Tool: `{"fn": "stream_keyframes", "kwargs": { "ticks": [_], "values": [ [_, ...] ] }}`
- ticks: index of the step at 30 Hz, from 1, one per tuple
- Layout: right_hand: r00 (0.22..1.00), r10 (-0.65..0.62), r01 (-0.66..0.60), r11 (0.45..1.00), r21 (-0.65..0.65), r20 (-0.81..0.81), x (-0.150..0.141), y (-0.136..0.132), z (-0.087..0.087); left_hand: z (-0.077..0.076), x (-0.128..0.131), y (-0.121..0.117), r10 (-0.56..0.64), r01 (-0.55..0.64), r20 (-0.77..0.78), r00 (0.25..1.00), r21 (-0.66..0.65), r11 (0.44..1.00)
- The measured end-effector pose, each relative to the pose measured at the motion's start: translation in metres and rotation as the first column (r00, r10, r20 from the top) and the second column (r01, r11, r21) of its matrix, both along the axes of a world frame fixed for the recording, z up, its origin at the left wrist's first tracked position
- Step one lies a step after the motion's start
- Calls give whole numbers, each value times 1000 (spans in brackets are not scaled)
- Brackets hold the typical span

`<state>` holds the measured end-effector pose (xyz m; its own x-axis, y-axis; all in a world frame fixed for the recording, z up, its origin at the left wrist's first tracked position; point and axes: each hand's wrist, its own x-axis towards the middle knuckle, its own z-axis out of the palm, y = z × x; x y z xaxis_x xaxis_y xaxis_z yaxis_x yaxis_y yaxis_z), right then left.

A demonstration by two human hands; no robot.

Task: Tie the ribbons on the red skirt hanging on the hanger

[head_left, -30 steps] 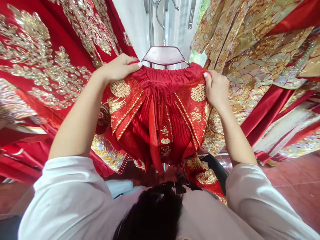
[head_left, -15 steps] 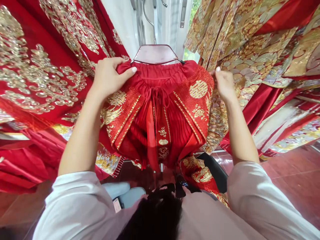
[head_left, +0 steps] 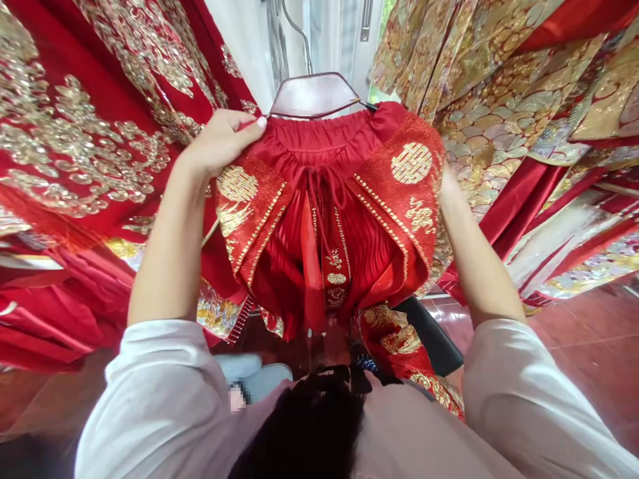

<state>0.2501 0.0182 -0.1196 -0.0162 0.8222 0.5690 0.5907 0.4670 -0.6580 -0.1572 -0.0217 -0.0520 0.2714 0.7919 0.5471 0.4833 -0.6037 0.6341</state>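
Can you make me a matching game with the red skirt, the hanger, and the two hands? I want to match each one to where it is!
Things:
1. red skirt
2. hanger
3. left hand
4. right hand

Places:
A. mostly hidden behind the skirt's right panel
B. pinching the waistband's left corner
C. at the top, above the waistband
D. hanging in the middle, between both arms

Pairs: 1-D, 2-C, 3-B, 4-A
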Motion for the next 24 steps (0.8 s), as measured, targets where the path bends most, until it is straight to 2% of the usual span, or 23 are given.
{"fn": "stream_keyframes", "kwargs": {
  "ticks": [3, 5, 6, 8, 10, 13, 15, 16, 17, 18, 19, 21, 22, 23, 24],
  "values": [
    [992, -120, 119, 991, -56, -21, -10, -9, 17, 7, -11, -9, 4, -5, -27, 1000, -32, 999],
    [992, -121, 120, 992, 43, 27, -19, -19, 39, 8, -15, -11, -28, 26, -16, 999, -77, 997],
    [993, -89, 81, 991, 109, 75, -25, -25, 51, 7, -15, -11, -39, 38, -7, 999, -71, 997],
    [980, -11, -24, 985, 171, 201, -39, -35, 70, 1, -12, -6, -23, 22, 19, 1000, 26, 999],
    [962, 28, -71, 986, 152, 270, -52, -43, 82, -4, -6, 2, 41, -51, 55, 998, 184, 982],
    [979, 29, -45, 996, 77, 200, -59, -50, 91, -9, 1, 14, 136, -184, 152, 979, 370, 910],
    [993, 81, -75, 994, -75, 87, -55, -49, 93, -9, 2, 18, 152, -229, 219, 964, 390, 892],
    [990, 141, -140, 972, -189, -5, -52, -46, 93, -9, 2, 18, 147, -219, 221, 964, 348, 912],
    [971, 207, -235, 924, -302, -123, -50, -41, 92, -8, 2, 17, 140, -196, 209, 968, 278, 940],
    [928, 271, -355, 851, -386, -257, -47, -36, 90, -7, 1, 13, 142, -179, 188, 972, 200, 963],
    [864, 329, -478, 775, -413, -382, -46, -30, 86, -6, 2, 9, 159, -180, 155, 975, 134, 974],
    [730, 436, -654, 669, -352, -526, -46, -15, 76, -3, 4, 0, 249, -256, 74, 966, 99, 962],
    [682, 478, -699, 647, -303, -553, -47, -8, 71, -1, 5, -5, 315, -316, 32, 949, 129, 940],
    [656, 509, -719, 646, -257, -557, -48, -2, 66, 1, 7, -9, 383, -375, -15, 924, 175, 911],
    [660, 518, -710, 668, -225, -544, -48, 4, 60, 2, 8, -12, 442, -416, -84, 893, 217, 883]
  ]
}}
